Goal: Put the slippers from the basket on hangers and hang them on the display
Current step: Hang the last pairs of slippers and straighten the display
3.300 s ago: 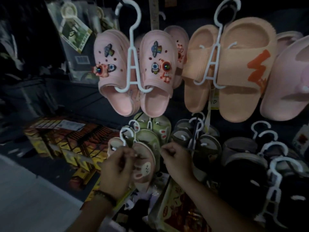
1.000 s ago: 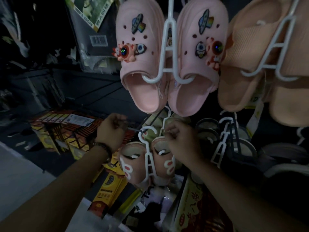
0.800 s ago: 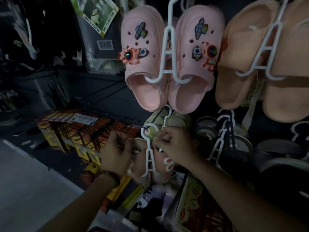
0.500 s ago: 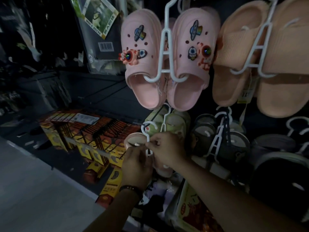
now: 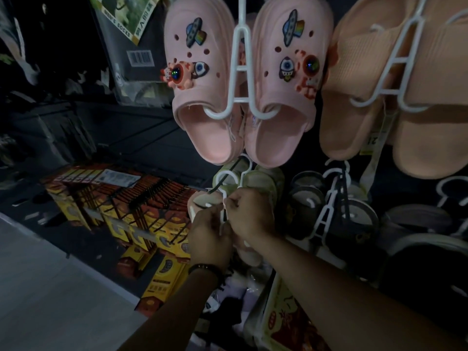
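A small pink slipper pair (image 5: 202, 200) hangs on a white hanger (image 5: 222, 183) whose hook is on a dark display peg in the lower row. My left hand (image 5: 210, 236) and my right hand (image 5: 253, 214) are pressed together over the hanger's stem, fingers pinched on it, and they hide most of both slippers. Behind this pair hang green slippers (image 5: 263, 181) on their own hanger.
Above hang pink clogs with charms (image 5: 202, 79) and peach slides (image 5: 354, 84) on white hangers. Dark slippers (image 5: 354, 214) on hangers fill the lower right. Yellow-red boxes (image 5: 141, 211) on a rack stand at left; packaged goods (image 5: 283, 323) lie below my arms. The grey floor (image 5: 50, 287) is lower left.
My left hand came in from the left and up against my right hand. Both now close on the hanger's stem, covering the slippers. The view moved slightly closer.
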